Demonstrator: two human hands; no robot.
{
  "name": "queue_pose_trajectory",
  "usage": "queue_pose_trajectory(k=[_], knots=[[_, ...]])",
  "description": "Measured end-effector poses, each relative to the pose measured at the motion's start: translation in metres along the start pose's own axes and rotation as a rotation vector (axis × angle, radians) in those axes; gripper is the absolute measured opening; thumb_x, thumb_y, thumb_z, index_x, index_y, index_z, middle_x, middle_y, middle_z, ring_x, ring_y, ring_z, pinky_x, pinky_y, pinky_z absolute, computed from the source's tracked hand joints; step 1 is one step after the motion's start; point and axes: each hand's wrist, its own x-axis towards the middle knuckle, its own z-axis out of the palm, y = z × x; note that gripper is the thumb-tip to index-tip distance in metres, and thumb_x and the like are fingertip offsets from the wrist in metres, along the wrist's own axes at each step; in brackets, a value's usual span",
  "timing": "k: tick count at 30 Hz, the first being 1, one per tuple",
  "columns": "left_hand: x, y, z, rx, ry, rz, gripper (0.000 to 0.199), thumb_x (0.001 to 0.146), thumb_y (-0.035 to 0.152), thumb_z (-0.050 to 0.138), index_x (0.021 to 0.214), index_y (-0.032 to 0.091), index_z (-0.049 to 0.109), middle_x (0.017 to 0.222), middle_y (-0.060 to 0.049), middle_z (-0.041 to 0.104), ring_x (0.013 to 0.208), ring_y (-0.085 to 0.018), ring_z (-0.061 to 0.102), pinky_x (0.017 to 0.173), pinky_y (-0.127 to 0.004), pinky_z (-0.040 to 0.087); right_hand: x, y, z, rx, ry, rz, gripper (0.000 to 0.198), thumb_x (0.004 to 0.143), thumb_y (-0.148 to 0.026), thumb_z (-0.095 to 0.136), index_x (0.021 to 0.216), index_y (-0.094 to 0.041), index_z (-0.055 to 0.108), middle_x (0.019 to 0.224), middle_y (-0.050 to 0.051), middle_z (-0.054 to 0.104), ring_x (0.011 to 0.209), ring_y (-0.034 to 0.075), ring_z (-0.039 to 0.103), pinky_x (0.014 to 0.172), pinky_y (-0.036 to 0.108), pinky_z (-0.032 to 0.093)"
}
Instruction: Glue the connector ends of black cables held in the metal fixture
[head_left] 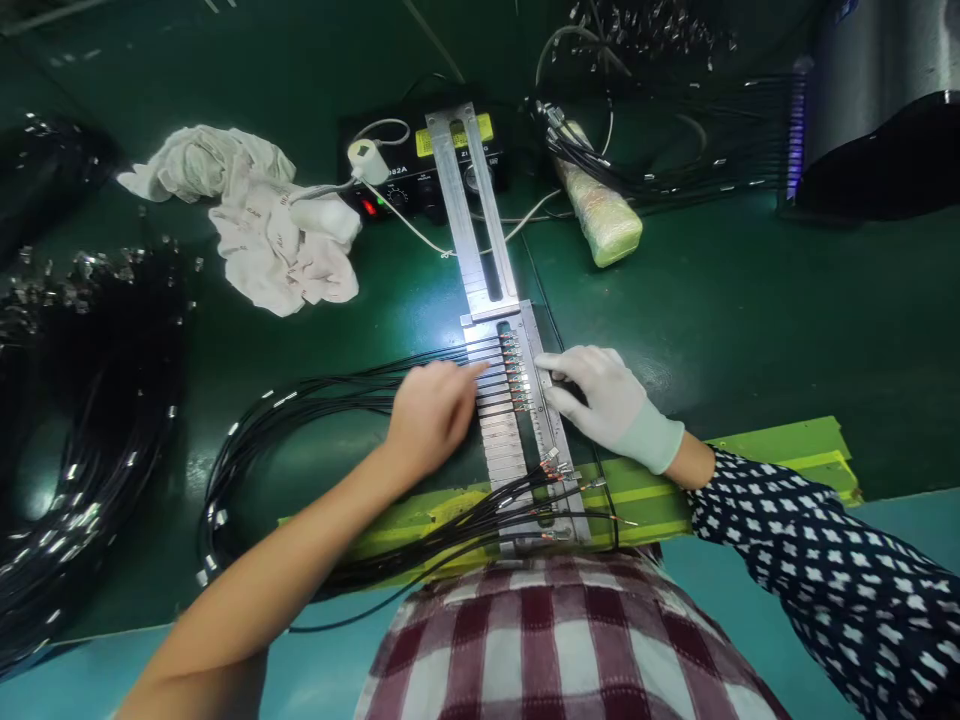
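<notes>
Several thin black cables [322, 388] lie across a slotted silver metal fixture [502, 440] — bare left hand [433, 415] over them, index extended; white-gloved right hand [606, 400] at fixture's right side, thumb parted — cannot tell whether either grips.

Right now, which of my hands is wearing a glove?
Your right hand, at the right edge of the slotted metal jig. It wears a white glove with a pale green cuff; your left hand, over the black cables, is bare.
</notes>
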Motion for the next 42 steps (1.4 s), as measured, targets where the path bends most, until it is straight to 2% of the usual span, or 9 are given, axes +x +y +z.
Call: queue_pose_trajectory(k=[6, 15, 19, 24, 29, 33, 37, 40, 42], knots=[[0.048, -0.047, 0.014, -0.378, 0.014, -0.485, 0.026, 0.081, 0.041, 0.067, 0.087, 0.016, 0.064, 0.069, 0.001, 0.059, 0.06, -0.013, 0.049, 0.06, -0.026, 0.037, 0.008, -0.021, 0.013, -0.201, 0.071, 0.088, 0.033, 0.1, -0.037, 0.047, 0.126, -0.022, 0.06, 0.092, 0.007, 0.069, 0.085, 0.027, 0.054, 0.086, 0.046, 0.036], [0.084, -0.069, 0.024, -0.37, 0.09, -0.551, 0.024, 0.079, 0.04, 0.069, 0.08, 0.016, 0.066, 0.069, 0.001, 0.061, 0.065, -0.014, 0.053, 0.065, -0.026, 0.039, 0.042, -0.005, 0.013, -0.264, 0.094, 0.121, 0.027, 0.1, -0.031, 0.045, 0.12, -0.024, 0.062, 0.103, 0.006, 0.072, 0.091, 0.028, 0.057, 0.09, 0.048, 0.033], [0.054, -0.039, -0.002, -0.212, 0.098, -0.393, 0.022, 0.087, 0.036, 0.063, 0.098, 0.017, 0.064, 0.089, -0.004, 0.062, 0.085, -0.019, 0.055, 0.076, -0.03, 0.04, 0.047, 0.0, 0.011, -0.191, 0.062, 0.153, 0.027, 0.098, -0.033, 0.047, 0.12, -0.024, 0.062, 0.104, 0.005, 0.073, 0.094, 0.027, 0.06, 0.095, 0.048, 0.033], [-0.08, 0.023, -0.044, -0.371, -0.353, -0.238, 0.05, 0.074, 0.052, 0.077, 0.106, 0.02, 0.057, 0.103, -0.008, 0.061, 0.091, -0.022, 0.057, 0.075, -0.033, 0.048, 0.046, 0.004, 0.011, -0.13, 0.087, 0.138, 0.029, 0.094, -0.035, 0.051, 0.118, -0.024, 0.063, 0.096, 0.006, 0.073, 0.09, 0.028, 0.061, 0.094, 0.048, 0.036], [-0.163, 0.056, -0.042, -0.122, -0.209, -0.345, 0.005, 0.093, 0.021, 0.05, 0.098, 0.02, 0.053, 0.095, -0.009, 0.062, 0.086, -0.021, 0.061, 0.074, -0.035, 0.052, 0.048, 0.01, 0.015, -0.14, 0.125, 0.118, 0.028, 0.093, -0.038, 0.052, 0.112, -0.025, 0.066, 0.09, 0.007, 0.073, 0.088, 0.031, 0.062, 0.089, 0.05, 0.038], [-0.159, 0.036, -0.039, 0.003, -0.134, -0.206, 0.009, 0.098, 0.021, 0.041, 0.097, 0.02, 0.05, 0.074, -0.001, 0.062, 0.06, -0.014, 0.059, 0.056, -0.025, 0.047, 0.05, 0.014, 0.017, -0.155, 0.128, 0.096, 0.031, 0.093, -0.041, 0.051, 0.114, -0.025, 0.067, 0.095, 0.008, 0.073, 0.093, 0.033, 0.062, 0.09, 0.053, 0.04], [-0.143, -0.025, -0.059, 0.107, -0.094, 0.007, 0.023, 0.1, 0.031, 0.037, 0.089, 0.019, 0.054, 0.069, -0.003, 0.06, 0.056, -0.015, 0.057, 0.052, -0.027, 0.043, 0.047, 0.011, 0.014, -0.171, 0.096, 0.094, 0.033, 0.093, -0.04, 0.049, 0.117, -0.025, 0.066, 0.101, 0.008, 0.072, 0.097, 0.033, 0.061, 0.091, 0.054, 0.042], [-0.133, -0.066, -0.071, 0.168, -0.243, 0.245, 0.025, 0.096, 0.04, 0.049, 0.092, 0.018, 0.06, 0.073, -0.005, 0.062, 0.063, -0.017, 0.058, 0.059, -0.03, 0.046, 0.039, 0.011, 0.005, -0.139, 0.064, 0.06, 0.035, 0.093, -0.038, 0.052, 0.122, -0.023, 0.063, 0.095, 0.008, 0.07, 0.095, 0.032, 0.062, 0.091, 0.051, 0.044], [-0.128, -0.079, -0.073, 0.145, -0.333, 0.271, 0.034, 0.094, 0.047, 0.052, 0.104, 0.016, 0.061, 0.084, -0.008, 0.065, 0.075, -0.02, 0.061, 0.068, -0.033, 0.05, 0.03, 0.013, -0.003, -0.087, 0.035, 0.036, 0.036, 0.093, -0.038, 0.053, 0.124, -0.023, 0.062, 0.094, 0.007, 0.069, 0.093, 0.03, 0.062, 0.09, 0.049, 0.047]])
